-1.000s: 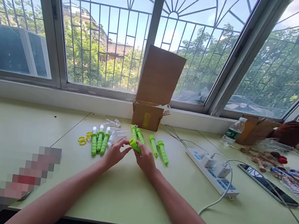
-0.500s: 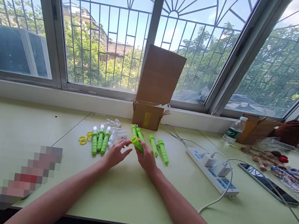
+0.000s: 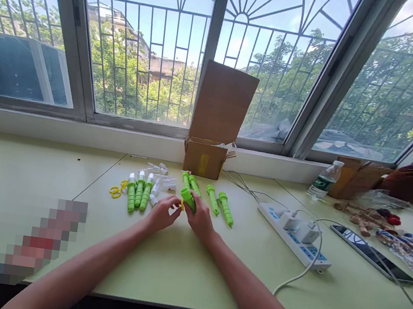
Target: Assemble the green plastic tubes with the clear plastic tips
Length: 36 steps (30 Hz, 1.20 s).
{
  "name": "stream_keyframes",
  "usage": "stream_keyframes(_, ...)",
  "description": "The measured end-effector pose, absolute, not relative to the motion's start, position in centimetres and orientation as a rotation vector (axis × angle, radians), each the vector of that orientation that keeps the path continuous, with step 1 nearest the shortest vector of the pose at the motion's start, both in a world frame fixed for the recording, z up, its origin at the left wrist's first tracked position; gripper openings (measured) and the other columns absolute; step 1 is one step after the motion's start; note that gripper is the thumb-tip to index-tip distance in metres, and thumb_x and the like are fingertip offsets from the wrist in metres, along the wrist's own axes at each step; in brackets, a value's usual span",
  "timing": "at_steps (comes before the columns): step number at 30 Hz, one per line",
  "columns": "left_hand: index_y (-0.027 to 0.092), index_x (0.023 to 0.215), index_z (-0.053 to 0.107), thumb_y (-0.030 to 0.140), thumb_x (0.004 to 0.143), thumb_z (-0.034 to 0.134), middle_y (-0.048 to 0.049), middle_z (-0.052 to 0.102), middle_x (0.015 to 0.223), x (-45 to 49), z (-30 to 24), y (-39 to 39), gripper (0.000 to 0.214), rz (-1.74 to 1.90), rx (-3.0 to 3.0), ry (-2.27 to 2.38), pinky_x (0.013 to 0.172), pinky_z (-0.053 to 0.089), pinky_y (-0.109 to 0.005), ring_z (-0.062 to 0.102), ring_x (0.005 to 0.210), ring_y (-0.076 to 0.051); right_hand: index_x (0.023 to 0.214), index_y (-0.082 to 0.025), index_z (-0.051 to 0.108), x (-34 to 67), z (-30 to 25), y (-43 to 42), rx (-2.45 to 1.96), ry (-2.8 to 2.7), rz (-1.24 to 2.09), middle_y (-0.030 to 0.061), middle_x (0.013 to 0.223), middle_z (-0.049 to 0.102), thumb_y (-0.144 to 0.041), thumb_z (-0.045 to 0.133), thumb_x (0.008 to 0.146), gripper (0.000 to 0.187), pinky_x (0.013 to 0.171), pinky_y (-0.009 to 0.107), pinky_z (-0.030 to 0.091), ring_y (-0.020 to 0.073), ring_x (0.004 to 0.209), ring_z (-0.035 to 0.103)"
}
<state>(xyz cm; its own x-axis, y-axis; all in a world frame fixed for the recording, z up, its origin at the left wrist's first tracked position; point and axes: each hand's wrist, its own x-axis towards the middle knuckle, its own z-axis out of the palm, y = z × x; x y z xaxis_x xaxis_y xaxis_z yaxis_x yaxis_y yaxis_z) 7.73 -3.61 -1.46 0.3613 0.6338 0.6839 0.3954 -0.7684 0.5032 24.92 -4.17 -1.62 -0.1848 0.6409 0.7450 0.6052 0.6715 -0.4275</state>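
My right hand (image 3: pixel 200 218) grips a bright green ribbed tube (image 3: pixel 188 198) with its open end facing me, just above the pale green table (image 3: pixel 176 267). My left hand (image 3: pixel 162 213) is closed in a pinch right at that open end, with a small yellow piece showing at its fingertips. Three capped green tubes (image 3: pixel 138 191) lie in a row to the left. Several uncapped green tubes (image 3: pixel 218 204) lie to the right. Yellow rings (image 3: pixel 115 191) rest at the far left of the group. Small clear parts (image 3: pixel 161 179) lie behind.
An open cardboard box (image 3: pixel 206 157) stands against the window sill. A white power strip (image 3: pixel 294 235) with chargers and a cable sits to the right, then a dark phone (image 3: pixel 372 254), a water bottle (image 3: pixel 324 179) and assorted items at far right.
My left hand, open with fingers spread half a second ago, has closed into a pinch at the tube's open end. The green tube has tilted slightly in my right hand.
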Motion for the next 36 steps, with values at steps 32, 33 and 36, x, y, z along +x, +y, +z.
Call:
stream_keyframes(32, 0.012, 0.094, 0.07, 0.037, 0.075, 0.067, -0.0098, 0.073, 0.083, 7.6, -0.6, -2.9, 0.032, 1.359, 1.379, 0.958, 0.061, 0.058, -0.03, 0.071, 0.073, -0.021, 0.137, -0.025, 0.047, 25.8, -1.8, -3.7, -1.124, -2.156, -0.165, 0.0087, 0.116, 0.068, -0.029, 0.053, 0.09, 0.047, 0.077, 0.031, 0.054, 0.0221, 0.093, 0.067)
stream_keyframes(33, 0.012, 0.094, 0.07, 0.038, 0.075, 0.067, -0.01, 0.073, 0.084, 7.6, -0.5, -3.0, 0.033, 1.351, 1.368, 0.938, 0.062, 0.058, -0.031, 0.071, 0.074, -0.021, 0.137, -0.025, 0.047, 25.9, -1.8, -3.7, -1.133, -2.156, -0.171, 0.0087, 0.115, 0.068, -0.029, 0.053, 0.09, 0.047, 0.076, 0.031, 0.054, 0.022, 0.092, 0.068)
stream_keyframes(36, 0.012, 0.097, 0.07, 0.042, 0.076, 0.067, -0.0102, 0.073, 0.086, 7.8, -0.4, -3.1, 0.037, 1.341, 1.361, 0.894, 0.065, 0.059, -0.033, 0.071, 0.075, -0.021, 0.137, -0.024, 0.047, 26.0, -1.7, -3.7, -1.155, -2.156, -0.189, 0.009, 0.112, 0.069, -0.03, 0.052, 0.091, 0.047, 0.073, 0.029, 0.054, 0.0216, 0.089, 0.068)
